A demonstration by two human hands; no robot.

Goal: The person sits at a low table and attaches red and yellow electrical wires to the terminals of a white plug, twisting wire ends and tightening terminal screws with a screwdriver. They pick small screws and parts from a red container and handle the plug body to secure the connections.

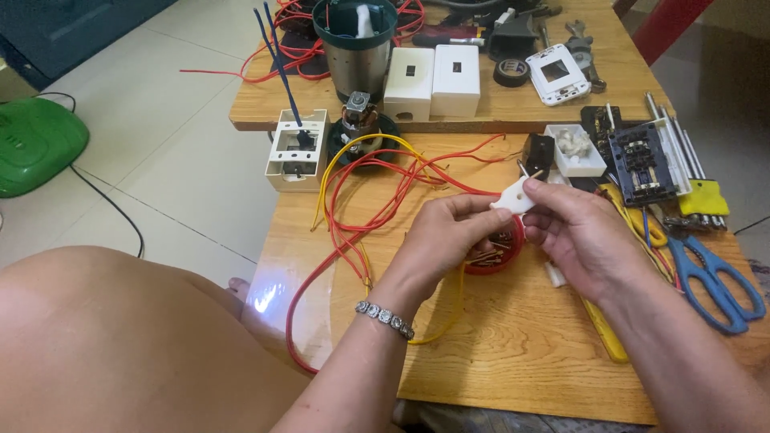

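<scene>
My left hand [445, 240] and my right hand [581, 236] meet over the middle of the wooden table [513, 353]. Between their fingertips they pinch a small white plastic part [513, 197] with thin metal prongs sticking up. Just below the hands sits a small red round dish [501, 255] holding several brass screws, partly hidden by my left fingers. A metal bracelet [385, 317] is on my left wrist. Red and yellow wires [361, 200] loop across the table to the left of my hands.
Blue-handled scissors [718, 281] and a yellow-handled tool [605, 333] lie to the right. A black switch module [642, 164] and white box [573, 152] sit behind my hands. A white socket frame [297, 148], metal canister [357, 48] and white boxes [433, 80] stand farther back. Green object [36, 144] on floor.
</scene>
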